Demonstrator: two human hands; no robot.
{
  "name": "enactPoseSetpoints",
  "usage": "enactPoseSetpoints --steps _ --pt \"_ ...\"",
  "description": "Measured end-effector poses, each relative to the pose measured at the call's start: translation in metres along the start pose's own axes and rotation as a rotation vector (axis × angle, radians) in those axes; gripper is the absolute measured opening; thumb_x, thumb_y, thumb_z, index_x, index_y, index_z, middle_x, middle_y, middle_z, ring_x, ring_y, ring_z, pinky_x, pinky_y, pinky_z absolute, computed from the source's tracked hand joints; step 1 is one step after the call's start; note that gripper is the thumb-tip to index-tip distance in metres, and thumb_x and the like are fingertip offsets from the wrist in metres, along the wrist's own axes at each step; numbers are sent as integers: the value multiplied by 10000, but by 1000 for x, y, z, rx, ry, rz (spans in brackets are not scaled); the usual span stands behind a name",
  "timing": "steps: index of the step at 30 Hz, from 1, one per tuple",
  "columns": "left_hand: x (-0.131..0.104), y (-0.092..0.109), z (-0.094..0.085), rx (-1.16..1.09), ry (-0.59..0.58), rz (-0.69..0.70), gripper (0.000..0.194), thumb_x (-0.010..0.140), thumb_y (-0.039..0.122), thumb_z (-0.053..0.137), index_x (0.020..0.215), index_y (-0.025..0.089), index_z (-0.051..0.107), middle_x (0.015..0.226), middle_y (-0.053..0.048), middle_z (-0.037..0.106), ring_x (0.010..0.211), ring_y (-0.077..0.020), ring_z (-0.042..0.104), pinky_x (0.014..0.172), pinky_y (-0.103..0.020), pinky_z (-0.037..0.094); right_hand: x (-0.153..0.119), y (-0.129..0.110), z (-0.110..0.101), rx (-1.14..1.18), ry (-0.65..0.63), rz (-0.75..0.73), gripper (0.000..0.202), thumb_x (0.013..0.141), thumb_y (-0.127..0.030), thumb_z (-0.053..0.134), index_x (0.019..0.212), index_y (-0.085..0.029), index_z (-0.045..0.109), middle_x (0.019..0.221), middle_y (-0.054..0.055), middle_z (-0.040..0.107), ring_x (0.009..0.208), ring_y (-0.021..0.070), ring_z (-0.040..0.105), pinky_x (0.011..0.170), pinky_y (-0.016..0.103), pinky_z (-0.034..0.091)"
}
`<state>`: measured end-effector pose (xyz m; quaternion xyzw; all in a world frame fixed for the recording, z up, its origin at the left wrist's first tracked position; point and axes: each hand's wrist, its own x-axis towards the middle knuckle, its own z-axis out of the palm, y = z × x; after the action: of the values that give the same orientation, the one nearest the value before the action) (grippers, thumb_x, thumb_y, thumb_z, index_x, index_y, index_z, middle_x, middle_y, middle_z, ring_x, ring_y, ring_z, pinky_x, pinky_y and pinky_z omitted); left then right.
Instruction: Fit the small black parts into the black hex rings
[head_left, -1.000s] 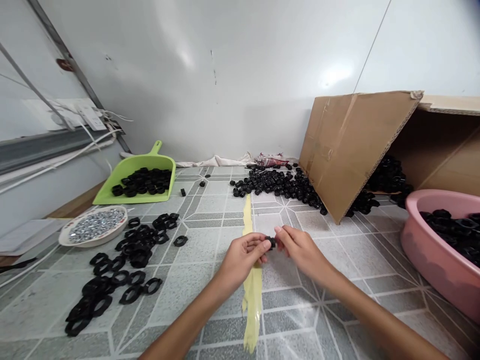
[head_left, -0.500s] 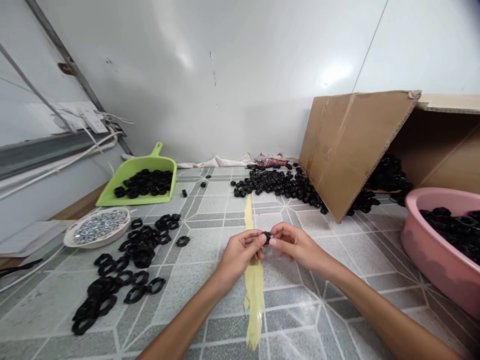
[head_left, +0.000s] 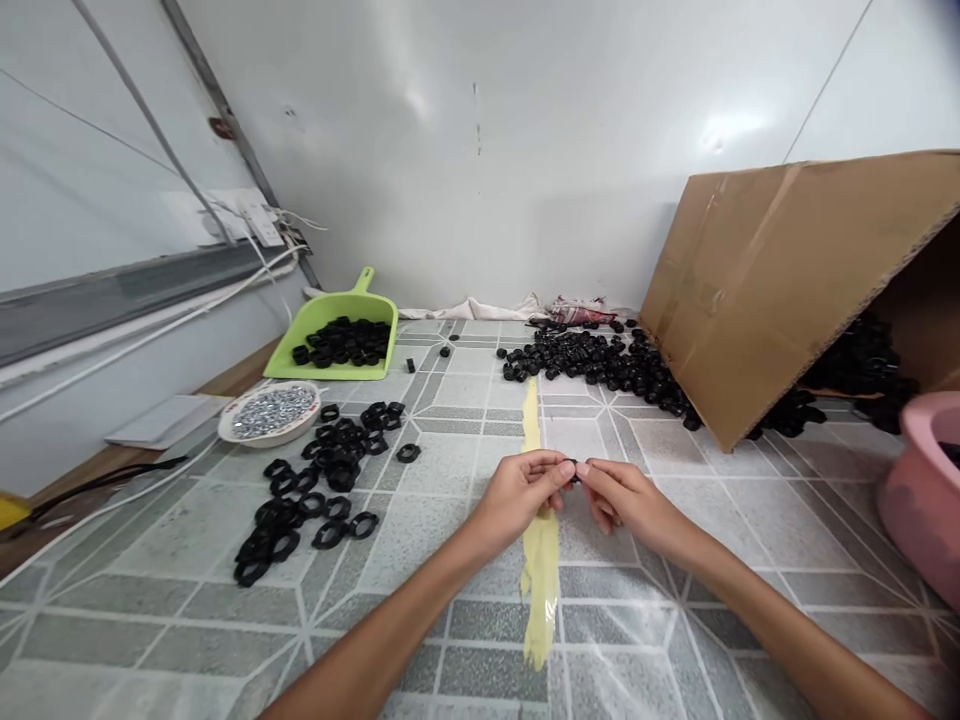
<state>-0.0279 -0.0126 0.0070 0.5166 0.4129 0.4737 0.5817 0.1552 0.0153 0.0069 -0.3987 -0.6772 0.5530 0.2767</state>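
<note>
Over the yellow tape strip (head_left: 541, 590) on the table, a small black plastic nut (head_left: 575, 472) is held in a pinch between both hands, mostly hidden by the fingertips. My left hand (head_left: 525, 488) grips it from the left with thumb and forefinger. From the right, my right hand (head_left: 624, 497) closes thumb and forefinger on it too, its other fingers curled below. Loose black ring-shaped nuts (head_left: 341, 450) lie scattered to the left of my hands. A white bowl (head_left: 231, 432) of small shiny metal pieces stands beyond them.
A green dustpan (head_left: 330, 372) with black nuts sits at the back left. Behind my hands a heap of small black nuts (head_left: 600, 358) spreads toward a tilted cardboard box (head_left: 757, 270). The pink tub (head_left: 919, 500) is at the right edge. Cables (head_left: 150, 330) run along the left wall.
The view has swung left, so everything sits further right in the picture. My right fingertips have closed in on the black nut, and less of it shows now.
</note>
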Motion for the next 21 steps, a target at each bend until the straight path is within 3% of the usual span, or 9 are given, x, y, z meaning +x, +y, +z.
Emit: enactPoseSetpoints --steps 5,9,13,16,21 --pt "-5 6 3 -14 -57 20 392 883 522 630 890 138 707 779 -31 631 656 -117 549 644 -241 429 -9 -7 7 -147 93 -68 399 998 -539 426 768 -218 488 654 -28 525 597 138 478 584 274 358" --pt "-11 8 10 40 -33 51 331 920 463 609 981 147 688 851 -43 654 760 -145 594 724 -264 466 -9 -8 14 -115 142 -33 442 1011 -526 368 705 -214 430 614 -40 433 580 132 425 583 278 334" --pt "-20 10 14 432 77 253 216 968 355 565 1096 202 646 985 -44 670 903 -177 607 830 -304 468 -6 -7 17 185 92 179 451 977 -542 349 657 -225 366 536 -72 276 447 107 317 466 269 266" --pt "-25 13 13 728 65 412 236 996 343 517 1170 203 595 1020 -52 654 912 -184 594 840 -321 469 -7 -12 15 370 13 280 389 958 -500 390 689 -219 385 556 -83 253 430 87 277 446 247 260" --pt "-24 15 4 917 16 512 246 1023 346 451 1201 194 526 1016 -63 638 937 -195 608 840 -328 496 -12 -19 10 415 -48 243 393 946 -532 459 727 -207 444 585 -75 311 480 101 403 492 255 392"
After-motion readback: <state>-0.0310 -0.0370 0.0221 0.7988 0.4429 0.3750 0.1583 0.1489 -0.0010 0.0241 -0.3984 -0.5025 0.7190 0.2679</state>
